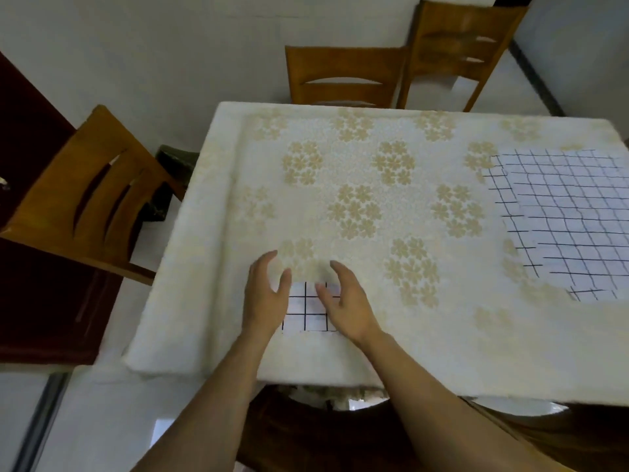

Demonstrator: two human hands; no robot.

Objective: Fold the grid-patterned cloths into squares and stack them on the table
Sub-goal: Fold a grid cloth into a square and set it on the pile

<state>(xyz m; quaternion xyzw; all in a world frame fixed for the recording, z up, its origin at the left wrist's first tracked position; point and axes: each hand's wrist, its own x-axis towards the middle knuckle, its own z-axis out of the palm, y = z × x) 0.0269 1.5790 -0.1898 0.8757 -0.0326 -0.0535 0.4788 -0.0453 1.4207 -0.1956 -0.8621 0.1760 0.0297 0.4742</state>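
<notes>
On the floral-clothed table [374, 172], spread left hand [263, 294] and right hand [343, 301] flank the folded square [306, 310] at six o'clock; squaring its edges would steady a stack fed from the unfolded cloths [565, 212] at three.

Surface cover [357, 199]: matt cream cloth, textured floral weave. Folded cloth [308, 308]: smooth white fabric, black grid. Unfolded cloth [565, 212]: same fabric, slightly rippled. Chairs [343, 76]: brown wood, satin finish.
</notes>
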